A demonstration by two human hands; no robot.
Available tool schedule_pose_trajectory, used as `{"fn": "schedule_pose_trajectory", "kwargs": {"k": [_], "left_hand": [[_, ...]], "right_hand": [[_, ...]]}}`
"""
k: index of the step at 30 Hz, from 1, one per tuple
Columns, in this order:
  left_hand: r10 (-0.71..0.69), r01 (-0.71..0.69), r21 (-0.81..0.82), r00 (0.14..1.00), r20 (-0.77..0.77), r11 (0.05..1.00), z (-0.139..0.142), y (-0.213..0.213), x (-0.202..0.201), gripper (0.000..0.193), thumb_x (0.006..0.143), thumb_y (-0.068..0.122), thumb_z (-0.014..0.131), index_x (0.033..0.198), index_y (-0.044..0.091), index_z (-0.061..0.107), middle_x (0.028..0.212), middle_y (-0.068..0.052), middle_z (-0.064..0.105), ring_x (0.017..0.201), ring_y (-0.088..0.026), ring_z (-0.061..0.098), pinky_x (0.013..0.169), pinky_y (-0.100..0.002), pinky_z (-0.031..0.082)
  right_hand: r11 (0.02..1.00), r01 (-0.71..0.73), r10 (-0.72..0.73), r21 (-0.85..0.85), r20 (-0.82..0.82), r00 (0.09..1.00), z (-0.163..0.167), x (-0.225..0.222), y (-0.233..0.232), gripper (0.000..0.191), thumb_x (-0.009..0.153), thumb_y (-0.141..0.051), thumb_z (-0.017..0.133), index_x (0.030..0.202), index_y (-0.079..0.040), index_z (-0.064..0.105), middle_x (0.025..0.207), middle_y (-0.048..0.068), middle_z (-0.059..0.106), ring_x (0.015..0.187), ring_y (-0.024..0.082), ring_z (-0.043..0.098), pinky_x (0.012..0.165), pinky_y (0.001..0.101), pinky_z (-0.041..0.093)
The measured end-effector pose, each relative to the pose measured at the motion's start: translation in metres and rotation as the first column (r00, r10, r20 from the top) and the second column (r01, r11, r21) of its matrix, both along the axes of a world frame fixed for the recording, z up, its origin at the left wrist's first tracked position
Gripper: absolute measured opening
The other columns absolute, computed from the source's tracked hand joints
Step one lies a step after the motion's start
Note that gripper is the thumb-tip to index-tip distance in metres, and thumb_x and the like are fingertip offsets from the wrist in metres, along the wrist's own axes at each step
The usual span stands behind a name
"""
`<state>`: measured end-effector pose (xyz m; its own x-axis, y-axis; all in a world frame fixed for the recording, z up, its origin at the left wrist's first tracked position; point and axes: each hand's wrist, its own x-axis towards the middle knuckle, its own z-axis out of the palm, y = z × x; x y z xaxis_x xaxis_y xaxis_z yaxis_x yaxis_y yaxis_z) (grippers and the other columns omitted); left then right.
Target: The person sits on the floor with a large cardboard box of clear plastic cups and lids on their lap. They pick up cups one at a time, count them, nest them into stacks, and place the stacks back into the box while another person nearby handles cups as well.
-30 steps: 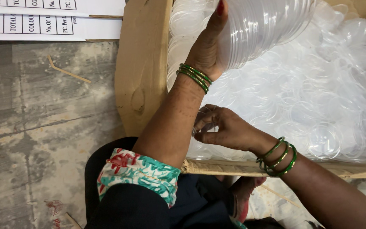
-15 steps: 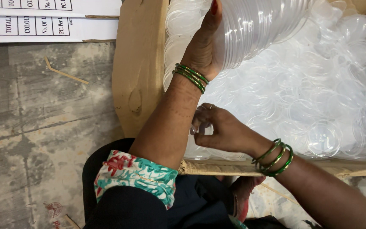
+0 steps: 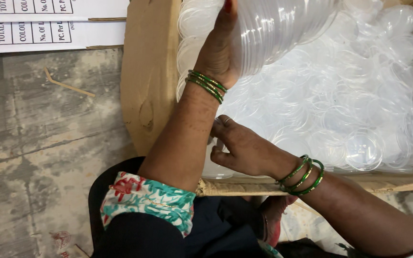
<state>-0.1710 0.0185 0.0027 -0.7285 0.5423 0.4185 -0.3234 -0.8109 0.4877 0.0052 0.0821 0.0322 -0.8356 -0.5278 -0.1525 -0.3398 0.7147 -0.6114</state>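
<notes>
My left hand [image 3: 218,52] is raised over the box and grips a tall nested stack of clear plastic lids [image 3: 283,24], palm pressed against its end. My right hand [image 3: 244,150] lies low at the box's near left corner, its fingers curled on a clear lid [image 3: 216,168] beside my left forearm; the fingertips are partly hidden behind that arm. Both wrists carry green bangles. A heap of loose clear round lids [image 3: 359,110] fills the box under both hands.
The lids lie in a brown cardboard box [image 3: 149,71] whose near rim [image 3: 244,187] runs under my right wrist. White printed paper sheets [image 3: 48,21] lie at the top left. Worn grey floor [image 3: 34,157] with a thin stick [image 3: 68,85] lies to the left.
My right hand has slid slightly down toward the box's near corner, still working at a lid. My left hand keeps the stack held up in about the same place.
</notes>
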Motion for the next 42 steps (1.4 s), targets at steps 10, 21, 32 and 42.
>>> {"fn": "schedule_pose_trajectory", "kwargs": {"k": [10, 21, 32, 42], "left_hand": [[-0.045, 0.048, 0.038, 0.996, -0.081, 0.998, 0.004, 0.0, -0.001, 0.112, 0.078, 0.068, 0.082, 0.156, 0.003, 0.035, 0.148, -0.022, 0.054, 0.137, -0.036, 0.06, 0.114, -0.054, 0.057], [-0.018, 0.02, 0.107, 1.0, -0.023, 0.994, 0.009, -0.002, 0.0, 0.108, 0.083, 0.065, 0.081, 0.158, 0.005, 0.033, 0.151, -0.019, 0.05, 0.136, -0.033, 0.056, 0.118, -0.051, 0.051], [-0.004, -0.003, 0.05, 0.989, 0.147, 0.999, 0.002, 0.01, -0.005, 0.119, 0.072, 0.064, 0.087, 0.158, 0.001, 0.034, 0.153, -0.018, 0.048, 0.143, -0.033, 0.047, 0.119, -0.051, 0.043], [-0.037, 0.026, 0.069, 0.987, 0.159, 0.997, 0.006, 0.014, -0.002, 0.119, 0.07, 0.065, 0.087, 0.157, 0.004, 0.033, 0.151, -0.018, 0.048, 0.141, -0.034, 0.048, 0.117, -0.052, 0.045]], "right_hand": [[0.998, 0.03, -0.022, -0.055, 0.141, 0.99, 0.007, -0.004, 0.001, 0.033, 0.098, -0.023, 0.056, 0.122, -0.002, 0.064, 0.122, 0.018, 0.062, 0.115, 0.034, 0.058, 0.099, 0.0436, 0.046], [0.95, 0.235, -0.217, -0.206, 0.105, 0.971, 0.008, -0.016, 0.06, 0.025, 0.085, -0.014, 0.069, 0.105, 0.001, 0.07, 0.106, 0.01, 0.072, 0.097, 0.02, 0.072, 0.087, 0.0351, 0.058], [0.576, 0.565, -0.466, -0.591, 0.33, 0.821, 0.004, 0.012, 0.184, 0.05, 0.086, 0.008, 0.056, 0.132, -0.012, 0.049, 0.13, 0.018, 0.063, 0.096, 0.024, 0.07, 0.09, 0.04, 0.059], [0.888, 0.451, -0.435, -0.091, -0.485, 0.759, 0.017, 0.021, 0.12, 0.029, 0.086, 0.009, 0.062, 0.106, -0.005, 0.078, 0.113, 0.013, 0.061, 0.099, 0.026, 0.067, 0.08, 0.0364, 0.056]]}}
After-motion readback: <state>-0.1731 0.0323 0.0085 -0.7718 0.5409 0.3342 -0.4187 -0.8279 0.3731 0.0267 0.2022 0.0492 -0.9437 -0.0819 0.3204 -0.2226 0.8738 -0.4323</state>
